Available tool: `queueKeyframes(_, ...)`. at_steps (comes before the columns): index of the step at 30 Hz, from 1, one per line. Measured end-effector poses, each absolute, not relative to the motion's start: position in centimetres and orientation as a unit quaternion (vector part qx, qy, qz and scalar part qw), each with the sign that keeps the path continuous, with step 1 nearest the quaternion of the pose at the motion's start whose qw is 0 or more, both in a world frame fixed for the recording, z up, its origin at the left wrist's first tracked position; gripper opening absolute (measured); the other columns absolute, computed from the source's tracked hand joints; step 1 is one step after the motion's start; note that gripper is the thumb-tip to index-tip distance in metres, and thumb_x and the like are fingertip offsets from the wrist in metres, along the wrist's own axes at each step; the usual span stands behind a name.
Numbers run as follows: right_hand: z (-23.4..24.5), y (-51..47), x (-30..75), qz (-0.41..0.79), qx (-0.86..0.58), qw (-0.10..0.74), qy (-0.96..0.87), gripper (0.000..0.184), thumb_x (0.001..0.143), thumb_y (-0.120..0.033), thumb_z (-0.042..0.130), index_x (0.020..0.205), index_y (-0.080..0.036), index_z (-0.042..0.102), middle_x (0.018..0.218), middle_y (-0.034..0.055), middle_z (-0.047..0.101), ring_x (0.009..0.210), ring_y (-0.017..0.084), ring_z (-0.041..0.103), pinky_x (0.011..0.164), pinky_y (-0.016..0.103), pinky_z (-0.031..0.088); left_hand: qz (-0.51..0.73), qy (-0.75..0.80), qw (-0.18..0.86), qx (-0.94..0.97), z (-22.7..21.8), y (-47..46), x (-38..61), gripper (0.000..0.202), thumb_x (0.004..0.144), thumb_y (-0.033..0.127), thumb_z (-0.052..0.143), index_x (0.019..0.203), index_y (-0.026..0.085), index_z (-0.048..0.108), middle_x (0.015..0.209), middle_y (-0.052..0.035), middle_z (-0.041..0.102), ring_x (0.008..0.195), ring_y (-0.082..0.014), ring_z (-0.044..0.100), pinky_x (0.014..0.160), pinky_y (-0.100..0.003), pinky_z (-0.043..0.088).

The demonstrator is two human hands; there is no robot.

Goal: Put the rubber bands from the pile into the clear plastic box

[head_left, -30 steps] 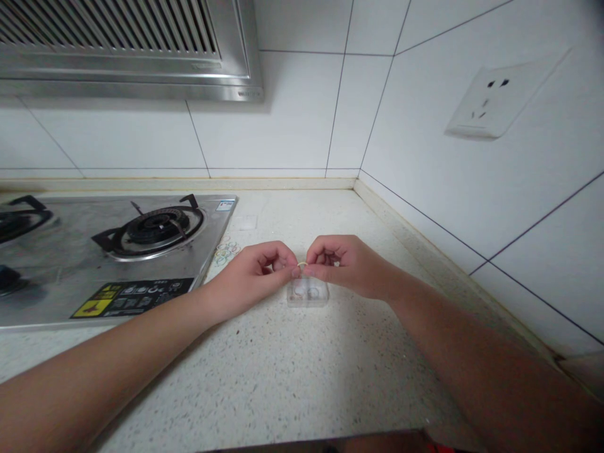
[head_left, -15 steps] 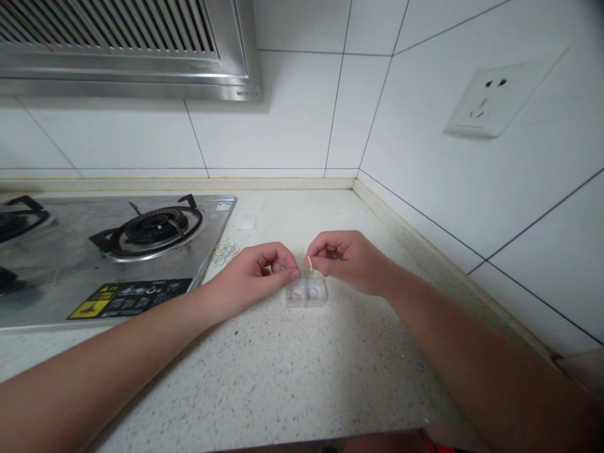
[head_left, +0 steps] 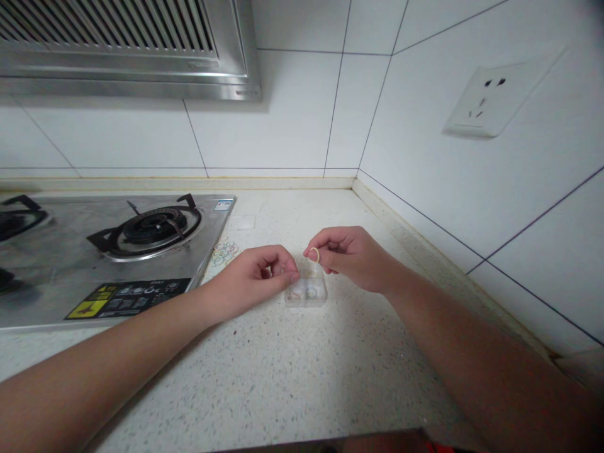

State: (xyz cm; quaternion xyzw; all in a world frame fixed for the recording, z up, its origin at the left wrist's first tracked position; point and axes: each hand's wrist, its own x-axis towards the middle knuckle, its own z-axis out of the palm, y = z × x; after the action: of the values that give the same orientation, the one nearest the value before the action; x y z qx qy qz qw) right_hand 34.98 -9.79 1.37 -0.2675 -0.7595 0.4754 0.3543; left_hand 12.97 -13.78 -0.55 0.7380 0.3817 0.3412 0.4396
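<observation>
A small clear plastic box point(head_left: 306, 301) with compartments stands on the counter, and ring-shaped bands show in its nearer compartments. My left hand point(head_left: 267, 272) is closed at the box's far left edge, thumb and fingers pinching it there. Just above the far right side of the box, my right hand point(head_left: 346, 257) pinches a pale yellow rubber band point(head_left: 316, 253) between thumb and forefinger. Several coloured rubber bands point(head_left: 225, 251) lie loosely together on the counter, left of my left hand.
A gas stove point(head_left: 51, 264) with black burner supports takes up the left side. Behind the bands lies a flat clear piece point(head_left: 245, 223), perhaps a lid. The speckled counter point(head_left: 283, 371) meets tiled walls behind and right. A range hood point(head_left: 127, 69) hangs above the stove.
My right hand has risen slightly off the box, and the yellow rubber band has turned so that its round shape shows. My left hand has stayed almost still at the box.
</observation>
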Motion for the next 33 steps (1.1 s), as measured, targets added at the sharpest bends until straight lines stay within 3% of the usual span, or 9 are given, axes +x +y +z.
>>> queueKeyframes(14, 1.52, -9.87, 35.16, 0.453, -0.271, 0.357, -0.77, 0.015, 0.086, -0.026, 0.062, 0.09, -0.014, 0.07, 0.057, -0.0031, 0.051, 0.052, 0.007, 0.044, 0.046, 0.02, 0.033, 0.329, 0.388, 0.438, 0.741, -0.14, -14.04, 13.08, 0.024, 0.089, 0.038, 0.061, 0.083, 0.014, 0.059, 0.068, 0.002, 0.047, 0.062, -0.0099, 0.038, 0.056, -0.023, 0.03)
queueKeyframes(33, 1.7, -9.81, 35.14, 0.448, -0.272, 0.36, -0.772, 0.02, 0.085, -0.032, 0.062, 0.09, -0.013, 0.069, 0.066, 0.0, 0.058, 0.054, 0.007, 0.045, 0.047, 0.021, 0.033, 0.324, 0.386, 0.435, 0.746, -0.08, -14.09, 13.06, 0.024, 0.088, 0.037, 0.06, 0.084, 0.014, 0.059, 0.067, 0.0023, 0.045, 0.062, -0.0097, 0.037, 0.056, -0.022, 0.03)
